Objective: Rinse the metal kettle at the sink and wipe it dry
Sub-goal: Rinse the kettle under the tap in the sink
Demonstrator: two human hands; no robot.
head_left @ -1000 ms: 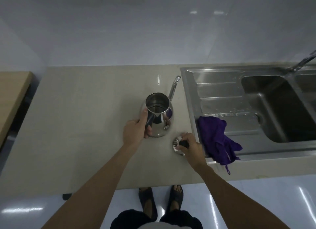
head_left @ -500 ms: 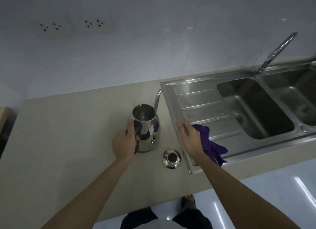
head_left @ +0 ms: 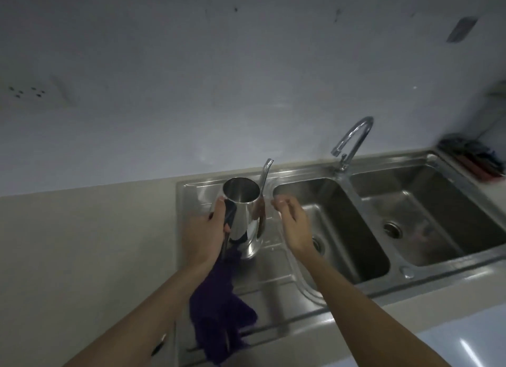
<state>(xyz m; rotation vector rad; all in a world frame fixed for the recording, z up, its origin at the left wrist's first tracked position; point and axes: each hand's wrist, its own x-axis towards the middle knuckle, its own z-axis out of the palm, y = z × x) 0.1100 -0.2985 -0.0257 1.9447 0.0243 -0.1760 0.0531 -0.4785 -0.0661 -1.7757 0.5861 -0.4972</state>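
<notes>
My left hand grips the dark handle of the shiny metal kettle and holds it above the sink's drainboard. The kettle has no lid on, and its thin spout points away from me. My right hand hovers just right of the kettle with loosely spread fingers, holding nothing. A purple cloth lies on the drainboard below the kettle, partly under my left forearm. The curved faucet stands behind the two sink basins.
The right basin has a round drain. Beige counter stretches to the left of the sink. Dark and red items lie on the counter at the far right. A wall socket is at the left on the white wall.
My left hand lifted the kettle from the counter and carried it right, over the drainboard. My right hand left the lid and moved up beside the kettle. The view swung right; the lid is out of sight.
</notes>
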